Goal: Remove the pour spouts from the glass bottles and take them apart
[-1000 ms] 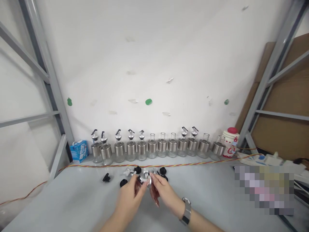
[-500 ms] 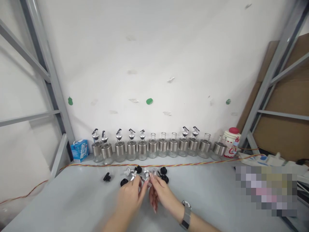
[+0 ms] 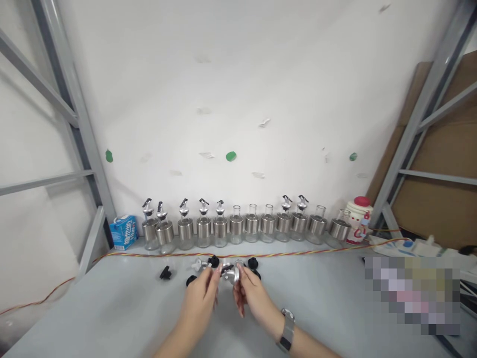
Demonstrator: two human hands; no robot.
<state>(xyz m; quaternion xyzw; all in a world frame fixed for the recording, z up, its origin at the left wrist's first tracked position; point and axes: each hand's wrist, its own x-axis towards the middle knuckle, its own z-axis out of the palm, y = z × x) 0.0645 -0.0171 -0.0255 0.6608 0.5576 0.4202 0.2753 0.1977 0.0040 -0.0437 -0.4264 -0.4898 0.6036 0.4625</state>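
Note:
My left hand (image 3: 203, 296) and my right hand (image 3: 249, 294) meet over the grey table (image 3: 112, 318), fingertips pinching a small silver pourer cap (image 3: 231, 274) between them. Both hands touch it. Around the hands lie loose black stoppers (image 3: 164, 272) and another silver spout (image 3: 197, 264). Behind them a row of glass bottles with steel bands (image 3: 238, 229) stands along the wall; some carry pourer tops, three in the middle (image 3: 251, 226) are uncapped. A metal watch sits on my right wrist.
A red-yellow twisted cable (image 3: 283, 255) runs across the table in front of the bottles. A blue carton (image 3: 122, 231) stands at the row's left end, a white jar with a red lid (image 3: 357, 219) at its right. Grey shelf uprights flank both sides.
Both hands have shifted slightly away from me toward the loose parts, still holding the silver cap; it has turned a little between the fingertips.

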